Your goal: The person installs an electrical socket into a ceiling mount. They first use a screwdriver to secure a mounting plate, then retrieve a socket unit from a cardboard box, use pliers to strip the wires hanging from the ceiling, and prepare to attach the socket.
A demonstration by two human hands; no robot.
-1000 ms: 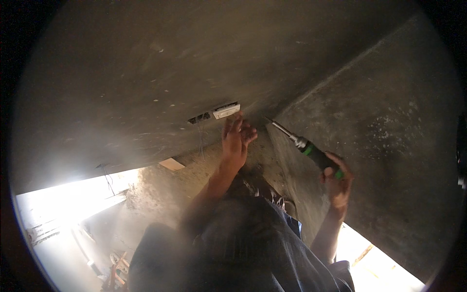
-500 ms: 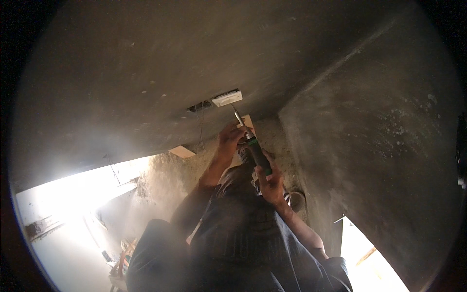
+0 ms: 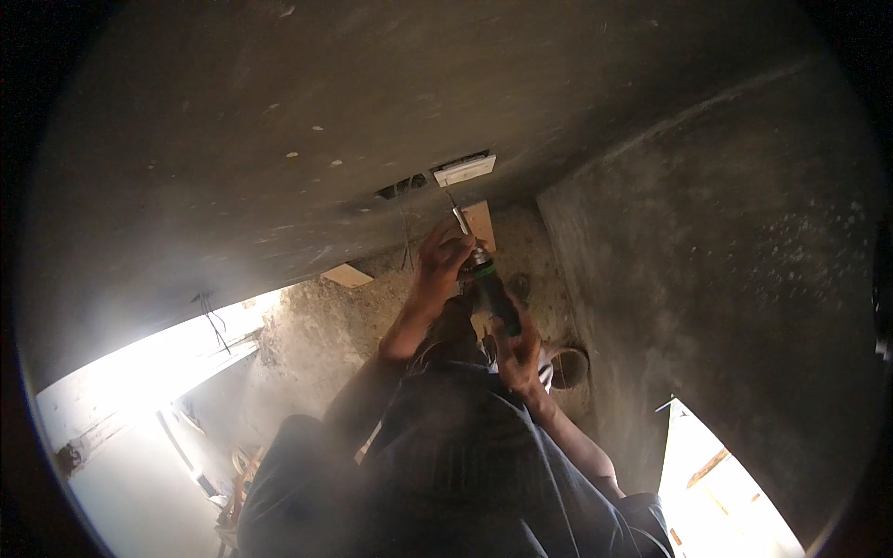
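Note:
My right hand (image 3: 523, 358) is wrapped round the lower end of a dark cordless screwdriver (image 3: 496, 296) with green trim. At its front, the fingers of my left hand (image 3: 441, 265) close round the metal collar and the long silver bit holder (image 3: 462, 221). The thin bit points up at the wall, just below the left part of a white switch or socket plate (image 3: 465, 170). A dark gap shows along the plate's upper edge. Whether the tip touches the plate I cannot tell.
Left of the plate is an open wall box (image 3: 401, 187) with wires hanging out. Flat tan pieces (image 3: 348, 275) lie on the floor below, near a round bucket-like thing (image 3: 567, 368). Bright light enters at lower left. A plastered wall (image 3: 716, 260) rises at right.
The view has shifted, so the wall plate sits farther right and higher. The bit tip has gone from below the plate's right part to below its left part. Both hands keep their hold.

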